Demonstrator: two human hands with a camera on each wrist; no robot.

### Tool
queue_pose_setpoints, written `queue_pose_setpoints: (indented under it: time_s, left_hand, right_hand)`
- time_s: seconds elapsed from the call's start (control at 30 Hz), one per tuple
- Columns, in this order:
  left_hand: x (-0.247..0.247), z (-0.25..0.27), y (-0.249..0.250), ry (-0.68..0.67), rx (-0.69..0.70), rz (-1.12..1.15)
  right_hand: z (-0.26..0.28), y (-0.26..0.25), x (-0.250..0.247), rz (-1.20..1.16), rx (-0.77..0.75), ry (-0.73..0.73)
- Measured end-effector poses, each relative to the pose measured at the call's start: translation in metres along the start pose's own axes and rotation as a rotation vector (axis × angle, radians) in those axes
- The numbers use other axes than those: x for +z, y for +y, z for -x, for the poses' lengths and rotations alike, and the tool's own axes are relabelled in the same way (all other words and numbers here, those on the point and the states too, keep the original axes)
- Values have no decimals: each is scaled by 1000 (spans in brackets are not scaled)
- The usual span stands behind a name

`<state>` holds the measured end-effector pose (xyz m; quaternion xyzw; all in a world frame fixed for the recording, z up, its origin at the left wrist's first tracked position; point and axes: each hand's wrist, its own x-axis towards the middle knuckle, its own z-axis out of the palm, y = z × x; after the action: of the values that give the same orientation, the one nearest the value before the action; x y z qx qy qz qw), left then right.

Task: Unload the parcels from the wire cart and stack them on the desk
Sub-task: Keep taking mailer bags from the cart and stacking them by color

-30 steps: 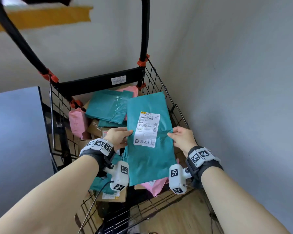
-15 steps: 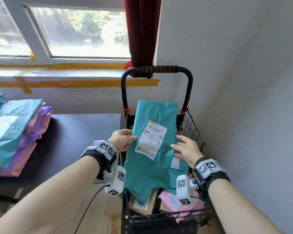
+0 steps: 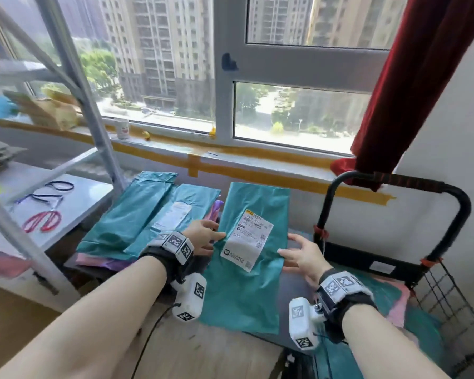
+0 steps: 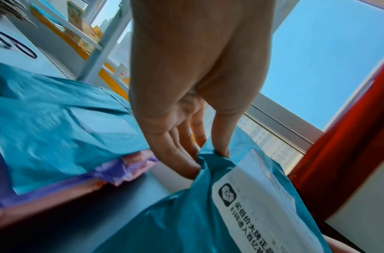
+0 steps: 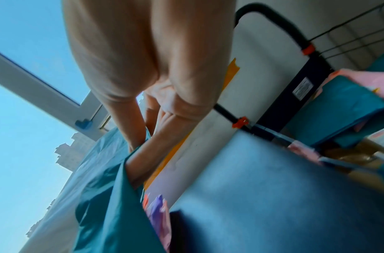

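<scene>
A wide window (image 3: 298, 77) with a grey frame looks out on tall apartment blocks, and yellow tape (image 3: 230, 170) runs along the wall under its sill. At far left stands a white metal shelving rack (image 3: 74, 86); red-handled scissors (image 3: 43, 221) lie on its pale shelf. Right of the rack, on the dark table (image 3: 298, 285), sits a stack of teal plastic mailer parcels (image 3: 137, 217) with pink and purple ones beneath. Just right of that stack, the left hand (image 3: 203, 236) pinches the left edge of a teal plastic mailer parcel with a white shipping label (image 3: 249, 269), thumb on top and fingers under, as the left wrist view shows. The right hand (image 3: 301, 255) grips its right edge, thumb above, fingers below. The parcel hangs over the near table edge; I cannot tell if it touches the surface. At right stands the black wire cart (image 3: 446, 291), its handle under a dark red curtain (image 3: 416, 86), with teal and pink parcels inside.
</scene>
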<state>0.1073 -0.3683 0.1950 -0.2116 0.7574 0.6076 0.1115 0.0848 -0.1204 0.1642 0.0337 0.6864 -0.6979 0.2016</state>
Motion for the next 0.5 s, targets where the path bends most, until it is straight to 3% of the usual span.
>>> queue_pose_setpoints:
  time_s: [0.27, 0.5]
  left_hand:
    - [-165, -61, -33, 38, -172, 49]
    - [-221, -127, -50, 37, -202, -25]
  right_hand:
    - [-78, -2, 167, 8, 117, -60]
    - [-128, -1, 229, 62, 184, 9]
